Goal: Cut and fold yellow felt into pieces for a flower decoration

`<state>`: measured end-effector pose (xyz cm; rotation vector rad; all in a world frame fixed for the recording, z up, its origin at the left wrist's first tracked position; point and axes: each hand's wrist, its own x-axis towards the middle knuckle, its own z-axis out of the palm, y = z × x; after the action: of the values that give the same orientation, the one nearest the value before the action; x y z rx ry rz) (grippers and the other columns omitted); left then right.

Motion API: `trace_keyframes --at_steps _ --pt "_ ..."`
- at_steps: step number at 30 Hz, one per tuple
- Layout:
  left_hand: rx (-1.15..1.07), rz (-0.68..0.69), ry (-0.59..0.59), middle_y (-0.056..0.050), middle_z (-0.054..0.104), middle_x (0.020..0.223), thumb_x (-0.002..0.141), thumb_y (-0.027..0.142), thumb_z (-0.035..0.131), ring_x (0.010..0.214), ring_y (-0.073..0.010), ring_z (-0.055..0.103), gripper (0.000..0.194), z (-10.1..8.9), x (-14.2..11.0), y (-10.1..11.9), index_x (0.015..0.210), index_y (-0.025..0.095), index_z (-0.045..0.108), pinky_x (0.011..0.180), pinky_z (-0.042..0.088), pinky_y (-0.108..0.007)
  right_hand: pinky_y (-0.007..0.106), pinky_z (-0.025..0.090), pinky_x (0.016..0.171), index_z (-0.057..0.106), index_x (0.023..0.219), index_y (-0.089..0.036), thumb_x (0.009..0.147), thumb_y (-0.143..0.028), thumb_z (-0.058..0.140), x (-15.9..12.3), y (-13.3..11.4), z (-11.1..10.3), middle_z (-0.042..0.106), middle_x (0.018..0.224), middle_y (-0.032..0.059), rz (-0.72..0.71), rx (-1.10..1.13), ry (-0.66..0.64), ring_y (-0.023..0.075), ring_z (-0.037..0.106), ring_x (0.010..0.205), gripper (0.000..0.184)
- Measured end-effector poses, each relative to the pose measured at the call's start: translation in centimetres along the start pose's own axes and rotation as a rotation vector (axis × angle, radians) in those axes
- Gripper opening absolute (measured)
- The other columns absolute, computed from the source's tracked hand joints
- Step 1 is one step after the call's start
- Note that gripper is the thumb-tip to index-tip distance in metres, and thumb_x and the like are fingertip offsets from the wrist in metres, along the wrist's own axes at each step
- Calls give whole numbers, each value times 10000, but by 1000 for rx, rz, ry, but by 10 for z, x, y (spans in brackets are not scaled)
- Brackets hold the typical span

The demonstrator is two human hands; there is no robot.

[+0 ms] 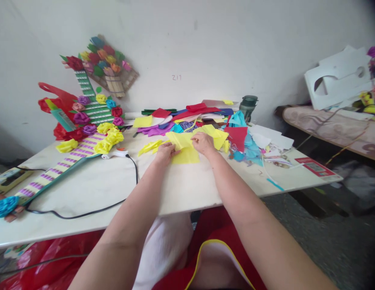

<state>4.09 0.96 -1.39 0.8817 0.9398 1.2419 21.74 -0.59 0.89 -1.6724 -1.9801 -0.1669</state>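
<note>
A sheet of yellow crepe paper point(185, 155) lies flat near the table's middle, between my two hands. My left hand point(166, 153) grips its left edge, thumb on top and fingers curled. My right hand point(203, 143) is closed in a pinch at the upper right part of the same sheet. Part of the sheet behind the hands looks raised or folded. More yellow paper point(220, 137) lies behind and right of my right hand. Cut yellow strips point(150, 147) rest left of my left hand.
A guitar-shaped craft with paper flowers point(93, 143) and a white glue gun point(115, 154) with a black cord lie to the left. Coloured paper point(159, 127) is piled behind. A dark green bottle point(248, 106) and paper scraps point(254, 151) stand right. The table's front edge is near me.
</note>
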Motion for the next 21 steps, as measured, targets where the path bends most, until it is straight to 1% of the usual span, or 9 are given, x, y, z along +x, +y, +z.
trace_keyframes --at_steps 1,3,4,6,8,10,15,19,21 --pt "14 15 12 -40 660 699 760 12 575 624 -110 631 107 0 -1 1 785 92 641 611 541 -216 305 476 851 734 1020 -202 858 -200 464 0 3 -4 708 1109 72 97 -41 6 217 634 1034 316" --pt "46 44 37 -47 678 728 767 33 579 652 -114 643 99 -1 -2 2 793 96 651 593 525 -200 328 481 823 732 1016 -185 857 -226 465 2 8 -12 713 1066 120 264 -131 -42 256 647 1021 314" --pt "55 56 51 -46 682 732 767 41 584 659 -116 646 93 -1 -2 3 790 99 653 589 521 -198 334 483 818 729 1029 -175 838 -221 487 3 10 -14 706 1078 141 315 -163 -99 272 648 1031 312" --pt "65 64 80 -42 683 723 766 57 594 658 -120 647 72 -1 -3 3 767 103 648 589 520 -203 338 488 815 713 1080 -147 791 -214 548 6 13 -17 690 1117 173 376 -201 -262 293 646 1057 340" --pt "69 57 93 -40 676 702 774 73 596 646 -121 646 64 0 -2 3 734 104 634 592 521 -209 340 493 823 689 1137 -128 761 -214 589 8 13 -18 669 1161 195 400 -218 -375 299 640 1079 398" --pt "59 45 89 -34 661 672 790 83 586 621 -113 638 92 0 -2 4 704 107 612 588 519 -204 346 498 839 668 1177 -114 757 -209 595 8 12 -17 649 1192 213 404 -227 -414 301 629 1104 436" --pt "-4 48 62 -8 623 628 788 79 595 564 -83 602 97 -3 -2 6 699 117 585 554 502 -167 366 497 882 631 1219 -80 773 -176 563 4 11 -16 604 1243 240 372 -243 -365 331 561 1193 461" --pt "-49 37 67 16 582 611 795 56 577 480 -51 532 97 -4 -2 8 715 111 579 502 474 -151 369 500 861 621 1219 -123 770 -166 567 3 12 -15 640 1199 204 378 -230 -383 309 606 1132 454" --pt "-71 30 70 24 563 607 792 38 569 464 -44 510 115 -4 -1 8 704 112 569 512 481 -155 374 494 862 624 1208 -150 772 -161 567 3 12 -14 651 1188 184 354 -252 -368 300 611 1125 439"
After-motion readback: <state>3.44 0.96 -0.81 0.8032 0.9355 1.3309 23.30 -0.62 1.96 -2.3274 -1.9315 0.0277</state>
